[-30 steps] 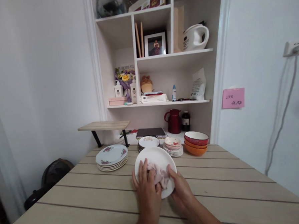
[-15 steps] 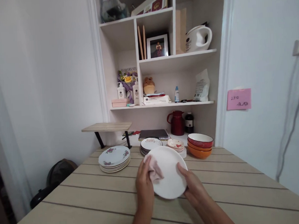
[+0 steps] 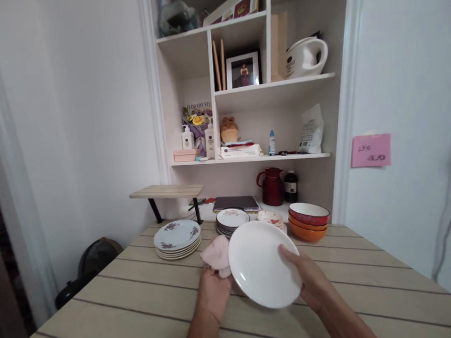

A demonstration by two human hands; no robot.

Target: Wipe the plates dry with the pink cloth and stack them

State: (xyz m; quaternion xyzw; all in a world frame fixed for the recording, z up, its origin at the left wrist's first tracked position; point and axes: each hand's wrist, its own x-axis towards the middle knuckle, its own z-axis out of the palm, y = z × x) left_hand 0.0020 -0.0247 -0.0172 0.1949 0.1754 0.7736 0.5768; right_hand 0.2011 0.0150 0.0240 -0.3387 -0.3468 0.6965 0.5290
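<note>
A plain white plate (image 3: 263, 265) is tilted toward me above the wooden table. My right hand (image 3: 310, 278) grips its right rim, thumb on the upper face and the other fingers hidden beneath. At the plate's left edge, my left hand (image 3: 214, 290) is closed on a pale pink cloth (image 3: 217, 254), which bunches up above the fingers. Whether the cloth touches the rim I cannot tell. Behind the plate stand a stack of dark-rimmed plates (image 3: 232, 219) and small patterned dishes (image 3: 270, 218), partly covered by it.
Flower-patterned plates (image 3: 177, 237) are stacked at the left, near a small raised wooden shelf (image 3: 166, 192). Red and orange bowls (image 3: 309, 221) are stacked at the right. A red jug (image 3: 272, 186) and a dark bottle (image 3: 291, 185) stand at the back below the shelving.
My left hand has moved the cloth from the plate's face out to its left edge, turning palm up. The plate has shifted slightly right and down in view, held by my right hand.
</note>
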